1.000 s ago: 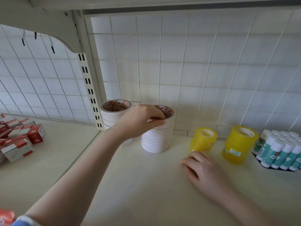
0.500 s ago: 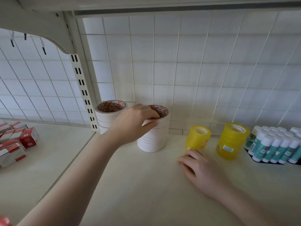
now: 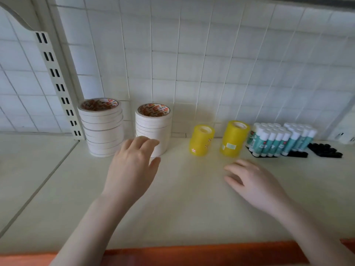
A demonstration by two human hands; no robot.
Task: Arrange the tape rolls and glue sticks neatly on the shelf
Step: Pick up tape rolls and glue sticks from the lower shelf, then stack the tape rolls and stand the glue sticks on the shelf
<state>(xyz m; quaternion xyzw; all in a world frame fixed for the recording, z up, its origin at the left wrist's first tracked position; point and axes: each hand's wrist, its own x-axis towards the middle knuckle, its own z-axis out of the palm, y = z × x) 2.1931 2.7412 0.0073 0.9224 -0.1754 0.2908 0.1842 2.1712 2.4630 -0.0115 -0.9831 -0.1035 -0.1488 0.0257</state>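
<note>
With both my left hand and right hand loose and empty, I'd nudge the right white stack squarely beside its left neighbour.

Just one head cam here, worn up top, looking forward and down onto the shelf from pretty close. Wide-angle, so the grid wall bends at the edges. Facing the back wall, both forearms reaching in from below.

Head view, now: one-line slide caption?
Open left hand before two white tape-roll stacks, right hand flat on cream shelf, near yellow tape rolls and teal glue sticks.
</note>
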